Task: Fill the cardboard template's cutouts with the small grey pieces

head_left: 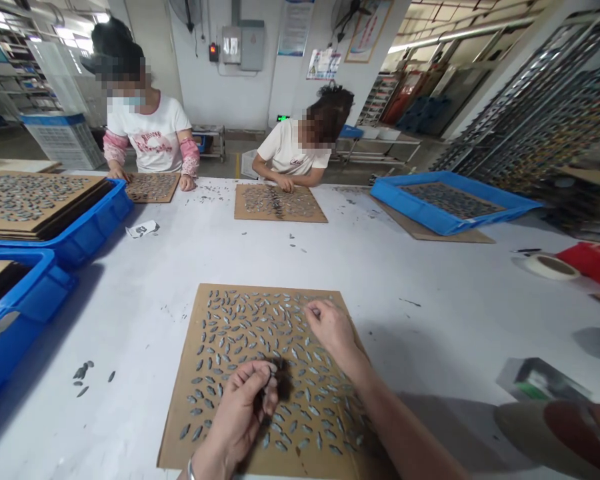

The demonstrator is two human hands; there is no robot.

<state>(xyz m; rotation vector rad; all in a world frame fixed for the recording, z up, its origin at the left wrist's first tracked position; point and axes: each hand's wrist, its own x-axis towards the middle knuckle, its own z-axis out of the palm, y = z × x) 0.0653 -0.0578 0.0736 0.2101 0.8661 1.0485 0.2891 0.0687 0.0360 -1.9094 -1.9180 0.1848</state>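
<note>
A brown cardboard sheet [180, 427] lies on the white table in front of me, covered with many small grey leaf-shaped pieces [293, 427] set in rough rows. Above its lower middle, my left hand [247, 403] is closed, thumb against curled fingers, with a small grey piece showing at the fingertips. My right hand [330, 327] reaches over to the sheet's upper right part. Its thumb and forefinger are pinched together close to the pieces; whatever lies between them is too small to make out.
Stacked cardboard sheets with pieces [35, 200] fill blue trays [93, 230] on the left. Across the table two people work at similar sheets [280, 203]. Another blue tray [450, 223] stands at the back right, near a tape roll [553, 267]. Loose pieces [83, 371] lie at left.
</note>
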